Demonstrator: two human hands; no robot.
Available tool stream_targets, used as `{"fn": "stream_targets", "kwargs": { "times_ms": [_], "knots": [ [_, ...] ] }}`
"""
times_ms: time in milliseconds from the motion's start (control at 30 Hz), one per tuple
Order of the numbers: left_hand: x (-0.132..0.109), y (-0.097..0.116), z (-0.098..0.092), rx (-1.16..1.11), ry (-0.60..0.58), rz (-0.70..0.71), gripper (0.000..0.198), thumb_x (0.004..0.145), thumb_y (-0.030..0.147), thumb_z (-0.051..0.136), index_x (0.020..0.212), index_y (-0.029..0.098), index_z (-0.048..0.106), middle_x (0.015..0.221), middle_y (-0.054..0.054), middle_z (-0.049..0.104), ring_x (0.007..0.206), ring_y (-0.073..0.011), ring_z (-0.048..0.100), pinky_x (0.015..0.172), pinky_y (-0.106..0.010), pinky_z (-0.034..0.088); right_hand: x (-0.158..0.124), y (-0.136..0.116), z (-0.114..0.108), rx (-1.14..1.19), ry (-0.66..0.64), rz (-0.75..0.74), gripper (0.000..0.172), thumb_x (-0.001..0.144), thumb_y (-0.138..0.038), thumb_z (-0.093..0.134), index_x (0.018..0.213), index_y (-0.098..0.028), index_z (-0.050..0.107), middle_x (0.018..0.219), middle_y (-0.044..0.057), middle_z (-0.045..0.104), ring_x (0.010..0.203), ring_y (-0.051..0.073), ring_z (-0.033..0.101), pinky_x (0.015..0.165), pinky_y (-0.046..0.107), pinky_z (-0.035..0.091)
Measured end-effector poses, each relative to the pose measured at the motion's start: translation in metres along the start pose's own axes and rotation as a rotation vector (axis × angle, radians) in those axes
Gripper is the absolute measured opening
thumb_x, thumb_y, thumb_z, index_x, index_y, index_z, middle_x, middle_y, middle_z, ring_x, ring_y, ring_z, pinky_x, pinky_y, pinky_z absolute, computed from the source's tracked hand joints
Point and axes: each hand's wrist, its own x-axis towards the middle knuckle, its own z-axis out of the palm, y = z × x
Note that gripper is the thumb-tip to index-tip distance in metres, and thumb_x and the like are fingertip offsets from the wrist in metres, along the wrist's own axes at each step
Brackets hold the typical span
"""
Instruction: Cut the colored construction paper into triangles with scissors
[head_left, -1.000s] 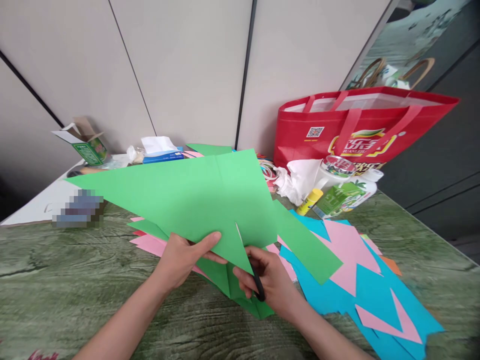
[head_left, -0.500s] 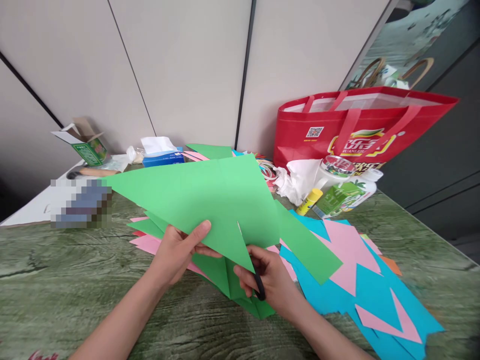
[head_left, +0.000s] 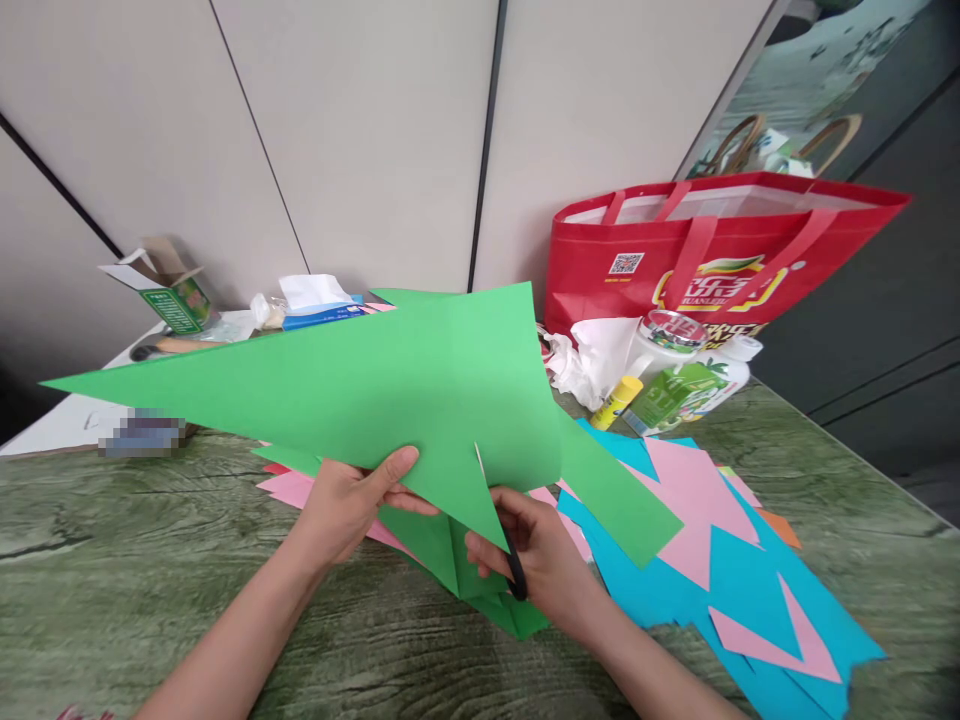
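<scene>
Head view; clock positions read from mid-frame, 12 at the top edge. Large green sheet point(head_left: 390, 390) spans the middle, raised over the counter point(head_left: 165, 590), its long point reaching toward 9 o'clock. Left hand point(head_left: 360, 500), between 7 and 8 o'clock, pinches the sheet's lower edge: thumb on the upper face, fingers beneath. Right hand point(head_left: 536, 545), at 5 o'clock, is curled around scissors point(head_left: 516, 572). Only a black handle loop shows clearly; how wide the blades stand cannot be told. A thin pale line in the sheet at 6 o'clock runs toward this hand; whether slit or blade edge, unclear.

Below the sheet, between the two hands, more green paper point(head_left: 431, 545) lies with visible creases. Pink paper point(head_left: 289, 488) sticks out at 8 o'clock, just beside the left hand. At 4 o'clock a green strip point(head_left: 637, 510) overlaps blue paper point(head_left: 750, 565), which also carries pink pieces point(head_left: 694, 480).

Rear items: red bag point(head_left: 600, 265) upright at 2 o'clock, with crumpled tissue point(head_left: 574, 370), a yellow tube point(head_left: 616, 402) and a green carton point(head_left: 667, 395) in front of it, near 3 o'clock. Green box point(head_left: 178, 305), flaps raised, just past 9 o'clock; blue tissue pack point(head_left: 319, 315) nearer the middle, with white tissue protruding. Pixelated item point(head_left: 146, 432) between 8 and 9 o'clock, not identifiable.
</scene>
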Motion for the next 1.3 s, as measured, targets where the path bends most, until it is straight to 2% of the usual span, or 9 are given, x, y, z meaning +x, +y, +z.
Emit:
{"fn": "stream_targets", "kwargs": {
  "times_ms": [167, 267, 400, 467, 567, 733, 900, 1033, 1300],
  "knots": [
    [-0.0014, -0.0061, -0.0005, -0.001, -0.082, -0.019, 0.023, 0.065, 0.032, 0.067, 0.080, 0.015, 0.065, 0.083, -0.006, 0.072, 0.047, -0.0212, 0.066, 0.049, -0.032, 0.056, 0.0037, 0.0034, -0.0018, 0.006, -0.001, -0.128, 0.034, 0.060, -0.034, 0.074, 0.086, -0.018, 0.060, 0.079, 0.003, 0.065, 0.069, 0.017, 0.059, 0.062, 0.028, 0.048],
    [-0.0022, -0.0075, 0.0009, -0.016, -0.094, -0.029, 0.019, 0.065, 0.032, 0.067, 0.074, 0.015, 0.065, 0.076, -0.005, 0.073, 0.049, -0.0220, 0.066, 0.049, -0.033, 0.056, 0.0042, 0.0048, -0.0034, 0.004, -0.004, -0.157, 0.037, 0.061, -0.034, 0.073, 0.092, -0.018, 0.060, 0.086, 0.006, 0.066, 0.076, 0.020, 0.061, 0.070, 0.032, 0.049],
    [-0.0025, -0.0082, 0.0008, -0.047, -0.089, -0.031, 0.018, 0.066, 0.029, 0.067, 0.079, 0.016, 0.065, 0.076, -0.003, 0.073, 0.047, -0.0211, 0.066, 0.047, -0.032, 0.057, 0.0040, 0.0046, -0.0040, 0.006, -0.010, -0.157, 0.038, 0.061, -0.032, 0.074, 0.093, -0.018, 0.060, 0.089, 0.007, 0.067, 0.081, 0.022, 0.061, 0.075, 0.033, 0.048],
    [-0.0026, -0.0086, 0.0004, -0.051, -0.098, -0.035, 0.019, 0.067, 0.029, 0.067, 0.081, 0.016, 0.065, 0.073, -0.002, 0.073, 0.047, -0.0215, 0.066, 0.046, -0.032, 0.057, 0.0040, 0.0044, -0.0039, 0.031, -0.009, -0.134, 0.036, 0.060, -0.031, 0.075, 0.090, -0.018, 0.061, 0.086, 0.006, 0.067, 0.077, 0.020, 0.061, 0.071, 0.031, 0.048],
    [-0.0030, -0.0082, 0.0010, -0.063, -0.105, -0.032, 0.019, 0.067, 0.028, 0.067, 0.081, 0.016, 0.065, 0.069, -0.001, 0.073, 0.048, -0.0216, 0.066, 0.046, -0.032, 0.057, 0.0039, 0.0041, -0.0033, 0.077, -0.003, -0.098, 0.034, 0.057, -0.028, 0.076, 0.086, -0.018, 0.062, 0.074, 0.002, 0.066, 0.064, 0.016, 0.059, 0.057, 0.025, 0.047],
    [-0.0031, -0.0042, 0.0041, -0.081, -0.089, -0.028, 0.021, 0.065, 0.027, 0.068, 0.082, 0.015, 0.064, 0.068, -0.001, 0.072, 0.047, -0.0209, 0.066, 0.046, -0.033, 0.058, 0.0031, 0.0008, -0.0020, 0.088, 0.017, -0.056, 0.030, 0.053, -0.027, 0.078, 0.077, -0.017, 0.062, 0.055, -0.003, 0.058, 0.046, 0.010, 0.048, 0.041, 0.020, 0.037],
    [-0.0035, -0.0041, 0.0031, -0.086, -0.109, -0.018, 0.019, 0.066, 0.027, 0.068, 0.079, 0.013, 0.064, 0.068, -0.001, 0.072, 0.048, -0.0212, 0.066, 0.046, -0.033, 0.058, 0.0018, -0.0032, -0.0008, 0.107, 0.011, -0.002, 0.024, 0.059, -0.032, 0.071, 0.074, -0.017, 0.061, 0.048, -0.005, 0.055, 0.039, 0.007, 0.042, 0.034, 0.017, 0.031],
    [-0.0035, -0.0073, 0.0008, -0.085, -0.114, -0.025, 0.019, 0.067, 0.026, 0.068, 0.080, 0.014, 0.063, 0.067, -0.001, 0.072, 0.047, -0.0211, 0.066, 0.043, -0.031, 0.057, 0.0020, -0.0035, 0.0001, 0.109, 0.010, -0.021, 0.021, 0.060, -0.032, 0.070, 0.069, -0.016, 0.061, 0.043, -0.007, 0.051, 0.040, 0.006, 0.042, 0.035, 0.015, 0.033],
    [-0.0035, -0.0049, 0.0030, -0.090, -0.116, -0.035, 0.019, 0.066, 0.027, 0.068, 0.078, 0.013, 0.064, 0.061, -0.002, 0.071, 0.046, -0.0218, 0.066, 0.044, -0.033, 0.057, 0.0016, 0.0012, -0.0024, 0.104, 0.027, 0.017, 0.023, 0.062, -0.036, 0.068, 0.072, -0.017, 0.062, 0.045, -0.006, 0.054, 0.036, 0.005, 0.044, 0.029, 0.012, 0.030]
  ]
}}
